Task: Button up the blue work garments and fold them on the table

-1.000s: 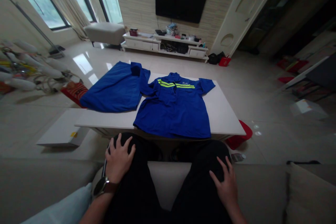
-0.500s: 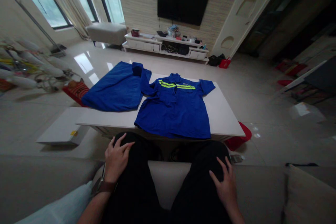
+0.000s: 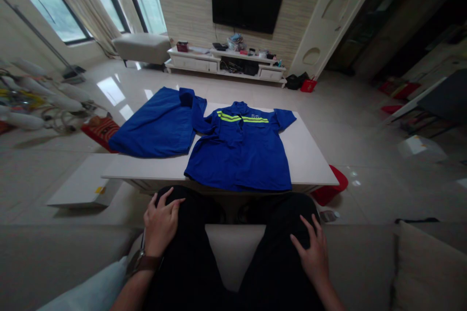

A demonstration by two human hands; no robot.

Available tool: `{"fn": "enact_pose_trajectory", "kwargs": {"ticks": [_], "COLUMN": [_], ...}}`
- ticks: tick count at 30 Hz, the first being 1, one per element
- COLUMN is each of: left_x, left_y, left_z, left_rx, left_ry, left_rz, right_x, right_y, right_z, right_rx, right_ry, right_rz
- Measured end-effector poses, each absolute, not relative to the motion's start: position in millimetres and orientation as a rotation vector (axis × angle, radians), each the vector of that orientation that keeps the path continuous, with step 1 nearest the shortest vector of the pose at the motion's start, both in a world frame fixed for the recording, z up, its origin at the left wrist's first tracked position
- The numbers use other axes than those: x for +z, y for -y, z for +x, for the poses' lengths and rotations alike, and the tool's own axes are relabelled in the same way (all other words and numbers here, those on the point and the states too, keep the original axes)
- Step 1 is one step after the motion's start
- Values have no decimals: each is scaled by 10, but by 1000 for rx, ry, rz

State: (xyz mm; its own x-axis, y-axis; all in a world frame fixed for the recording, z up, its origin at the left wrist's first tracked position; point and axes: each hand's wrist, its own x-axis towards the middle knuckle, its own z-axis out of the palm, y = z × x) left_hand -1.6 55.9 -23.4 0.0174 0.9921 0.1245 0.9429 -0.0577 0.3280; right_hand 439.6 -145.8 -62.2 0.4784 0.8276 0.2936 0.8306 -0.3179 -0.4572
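Observation:
My left hand (image 3: 160,226) rests on my left knee, its fingers spread and nothing in it. On my right thigh lies my right hand (image 3: 313,249), also with fingers apart and holding nothing. In front of my knees, a blue jacket (image 3: 241,155) with yellow-green stripes is spread on a white table (image 3: 310,160), its hem along the near edge. One sleeve stretches right; the other is bent to the left over a second blue garment (image 3: 156,124), which lies on the table's left part.
A white box (image 3: 80,189) stands left of the table, and a red stool (image 3: 332,184) at its right end. Beyond are a low TV cabinet (image 3: 197,61) and a grey bench (image 3: 142,48). Sofa cushions flank me, with a beige pillow (image 3: 426,267) at right.
The camera view has shifted slightly, so the room appears a little further left. Both hands stay on my legs, and the garments lie as before.

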Motion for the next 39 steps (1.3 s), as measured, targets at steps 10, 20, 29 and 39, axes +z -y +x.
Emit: {"fn": "enact_pose_trajectory", "kwargs": {"ticks": [10, 20, 29, 39], "left_x": [-222, -201, -169, -167], "left_y": [-564, -552, -549, -563], "left_z": [10, 34, 49, 59], "left_rx": [501, 481, 442, 470], "left_ry": [-2068, -2077, -2097, -2086], "left_rz": [2124, 2134, 2135, 2142], "right_x": [-631, -641, -625, -626], "right_y": [1458, 1460, 1457, 1466], "right_z": [4401, 4404, 4402, 4400], "right_rx": [1, -30, -10, -16], "right_ry": [1366, 1379, 1373, 1387], "right_rz": [-2176, -2162, -2172, -2171]}}
